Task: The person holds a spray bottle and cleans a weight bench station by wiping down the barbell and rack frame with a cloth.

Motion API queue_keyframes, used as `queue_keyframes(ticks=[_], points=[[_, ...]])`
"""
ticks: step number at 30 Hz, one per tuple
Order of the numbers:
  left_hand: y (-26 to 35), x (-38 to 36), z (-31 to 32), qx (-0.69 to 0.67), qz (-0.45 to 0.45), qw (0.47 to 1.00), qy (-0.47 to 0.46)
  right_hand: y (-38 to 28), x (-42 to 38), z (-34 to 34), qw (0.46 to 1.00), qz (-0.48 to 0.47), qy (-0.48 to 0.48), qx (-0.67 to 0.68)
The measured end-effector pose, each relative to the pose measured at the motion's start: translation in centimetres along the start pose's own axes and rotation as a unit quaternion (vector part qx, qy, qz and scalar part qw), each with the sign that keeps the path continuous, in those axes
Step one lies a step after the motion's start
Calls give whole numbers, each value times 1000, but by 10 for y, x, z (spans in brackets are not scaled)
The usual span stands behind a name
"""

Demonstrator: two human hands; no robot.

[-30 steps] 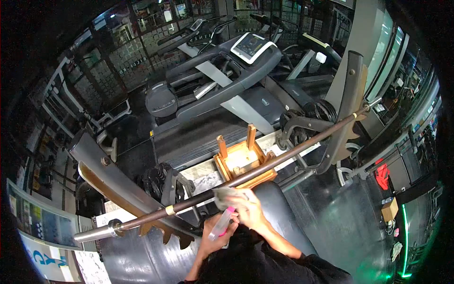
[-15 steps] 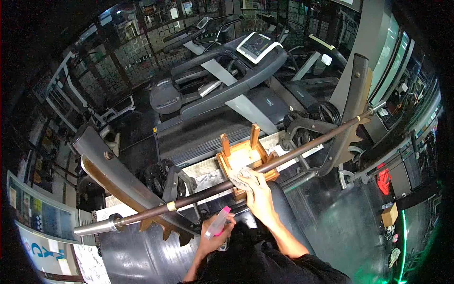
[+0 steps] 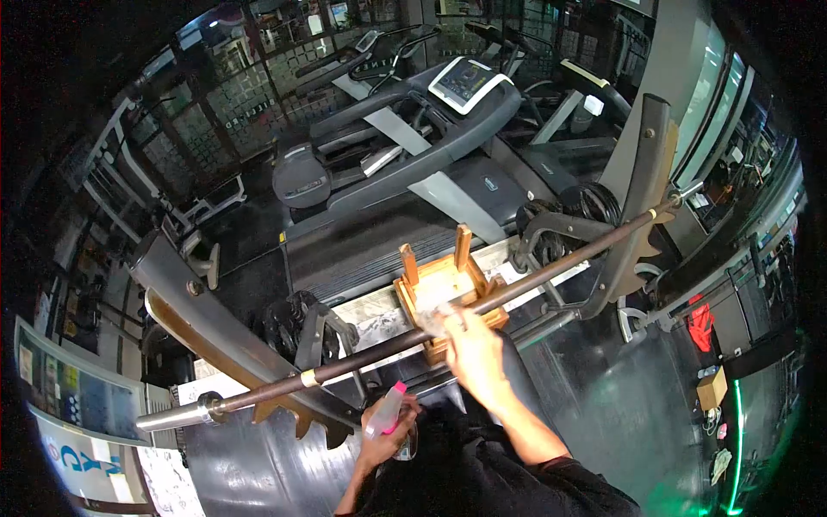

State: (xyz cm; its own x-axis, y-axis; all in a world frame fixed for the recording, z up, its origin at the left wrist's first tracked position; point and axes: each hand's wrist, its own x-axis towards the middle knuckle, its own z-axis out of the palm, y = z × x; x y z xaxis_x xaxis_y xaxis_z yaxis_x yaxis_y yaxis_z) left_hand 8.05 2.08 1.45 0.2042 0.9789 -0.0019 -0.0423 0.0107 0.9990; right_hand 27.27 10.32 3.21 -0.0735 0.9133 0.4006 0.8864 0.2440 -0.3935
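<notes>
A long barbell (image 3: 551, 272) rests across two rack uprights. My right hand (image 3: 476, 355) is closed round a pale cloth (image 3: 433, 319) that is pressed to the bar near its middle; both are somewhat blurred. My left hand (image 3: 383, 438) grips a clear spray bottle (image 3: 386, 409) with pink parts, held tilted below the bar. Behind the bar, beside the cloth, is a wooden stool (image 3: 407, 297) turned with its legs up.
The left rack upright (image 3: 194, 297) and right rack upright (image 3: 646, 181) flank me, with notched hooks. Weight plates (image 3: 551, 233) hang at the rack. Beyond stands a treadmill (image 3: 370, 237). A cardboard box (image 3: 711, 389) sits on the right.
My right hand and the cloth have shifted slightly and blurred against the bar. The spray bottle in my left hand has moved a little left and down.
</notes>
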Motion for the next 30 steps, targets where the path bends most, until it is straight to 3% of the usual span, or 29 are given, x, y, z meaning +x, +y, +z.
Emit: queue_keyframes(ticks=[4,7,10,12,13,14,16,17,18,22,23,24,25,27,30], points=[[-3,5,1,-4,15,1000,-16,4,-13,15,989,-29,52,138],[0,11,2,92,91,991,-16,22,-44,40,941,-53,140,304],[-7,9,-3,64,77,995,-16,34,-68,62,928,46,105,354],[-15,6,-6,64,52,997,9,53,-77,88,809,349,33,472],[-12,5,-5,64,53,997,11,74,-79,102,642,395,25,657],[-5,3,-3,64,47,997,22,48,-41,78,487,436,175,736],[-3,-1,-5,67,42,996,34,99,-45,86,280,391,-51,875],[-8,-2,-7,69,37,996,35,89,-23,71,274,447,10,852],[-10,-4,-8,70,33,996,35,91,-17,69,323,371,-12,871],[-10,-4,-7,76,59,995,35,83,-15,73,331,353,-67,872],[-9,-5,-6,73,43,996,35,65,-14,66,369,418,-10,830],[-9,-6,-6,69,23,997,36,57,-18,59,335,446,-17,830],[-12,-5,-5,107,66,991,43,56,-26,64,392,425,-31,815],[-16,-5,-3,101,44,993,36,58,-40,67,488,377,-92,782],[-15,-2,-2,90,28,995,19,46,-55,63,530,393,-124,741]])
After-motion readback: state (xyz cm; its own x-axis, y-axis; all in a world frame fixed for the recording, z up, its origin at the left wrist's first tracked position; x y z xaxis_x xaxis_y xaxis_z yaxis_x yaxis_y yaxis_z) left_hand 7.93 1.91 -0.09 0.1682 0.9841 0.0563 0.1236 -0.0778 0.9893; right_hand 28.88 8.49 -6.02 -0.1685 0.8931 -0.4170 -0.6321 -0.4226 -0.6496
